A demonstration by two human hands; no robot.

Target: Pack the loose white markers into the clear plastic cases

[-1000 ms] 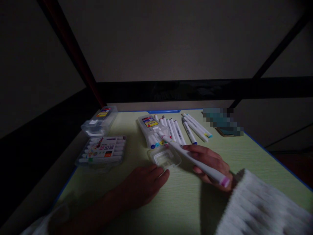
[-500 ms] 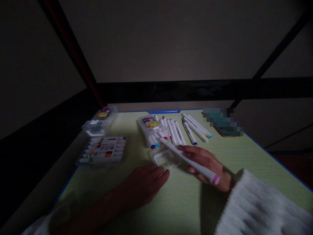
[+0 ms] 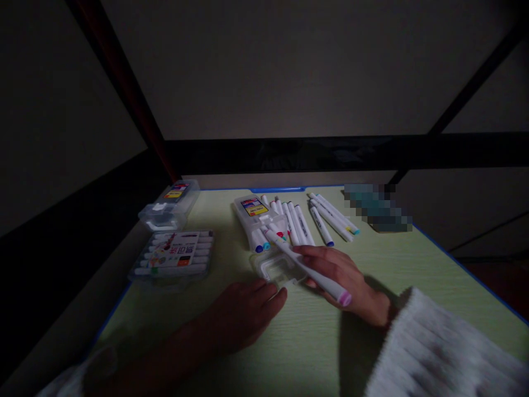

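My right hand (image 3: 347, 278) grips a white marker with a pink end cap (image 3: 314, 273), its far tip reaching into an open clear plastic case (image 3: 264, 231) that holds several markers. My left hand (image 3: 243, 311) lies flat on the pale green table (image 3: 289, 353), fingertips touching the case's near flap (image 3: 278, 268). More white markers (image 3: 295, 220) lie loose just right of the case, and another small group (image 3: 333, 216) lies further right.
A closed case full of markers (image 3: 173, 256) sits at the left, with a clear case (image 3: 168, 207) behind it near the table's far left corner. A blurred dark object (image 3: 378, 208) lies at the far right. Dark bars cross behind the table.
My right hand has pushed the pink-capped marker forward and left, further into the open case. My left hand has stayed in place.
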